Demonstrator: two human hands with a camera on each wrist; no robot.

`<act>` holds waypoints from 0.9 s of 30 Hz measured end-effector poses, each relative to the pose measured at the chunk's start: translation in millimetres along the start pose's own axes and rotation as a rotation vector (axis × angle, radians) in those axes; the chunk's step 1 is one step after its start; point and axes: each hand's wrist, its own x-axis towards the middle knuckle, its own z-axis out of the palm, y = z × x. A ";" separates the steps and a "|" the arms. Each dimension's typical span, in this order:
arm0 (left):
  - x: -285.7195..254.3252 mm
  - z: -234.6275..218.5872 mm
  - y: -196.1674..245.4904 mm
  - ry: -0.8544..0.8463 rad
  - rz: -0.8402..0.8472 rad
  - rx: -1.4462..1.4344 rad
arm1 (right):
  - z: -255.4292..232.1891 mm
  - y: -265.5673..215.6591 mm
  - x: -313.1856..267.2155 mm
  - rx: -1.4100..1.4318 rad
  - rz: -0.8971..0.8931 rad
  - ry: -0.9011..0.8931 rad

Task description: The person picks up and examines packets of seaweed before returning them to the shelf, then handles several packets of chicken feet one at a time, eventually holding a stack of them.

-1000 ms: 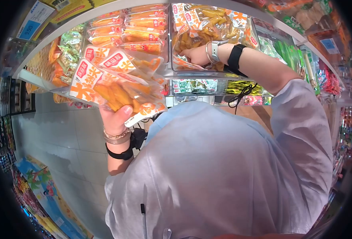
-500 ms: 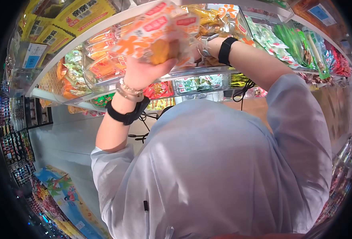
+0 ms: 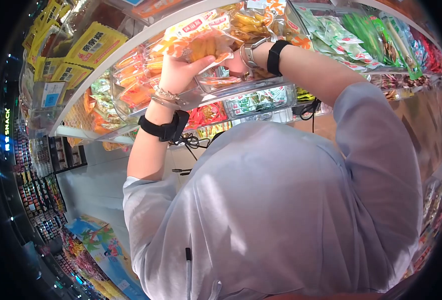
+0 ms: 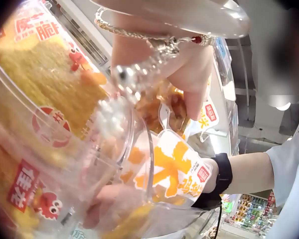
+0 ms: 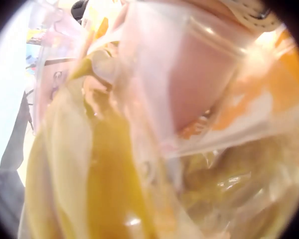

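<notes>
Head view: left hand (image 3: 178,72) fingers grip glossy snack packets (image 3: 201,37) (crinkly plastic); right hand's (image 3: 236,62) fingers hidden.

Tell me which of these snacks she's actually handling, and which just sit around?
In hand: orange snack packets, gripped by the left hand; clear bin, where the right hand reaches.
Lying about: green packets, yellow boxes, price tag.

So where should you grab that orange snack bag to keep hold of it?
Probably low on the orange snack bag, coming from below. The left hand already holds it that way, thumb pressed over the front in a grip. The bag is flat and floppy, so pinching it across the flat faces likely holds better than the slippery edges. The right hand is in the clear bin behind.
</notes>
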 end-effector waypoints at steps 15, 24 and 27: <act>-20.6 -19.8 -8.1 -0.203 -0.137 0.438 | -25.2 0.5 -25.4 0.380 0.412 -0.175; -3.0 -6.4 -9.1 -0.089 0.217 0.969 | -38.7 -15.8 -44.7 0.287 0.604 -0.211; -8.7 0.7 -8.4 -0.014 0.185 1.050 | -35.9 -18.2 -46.7 0.512 0.771 -0.126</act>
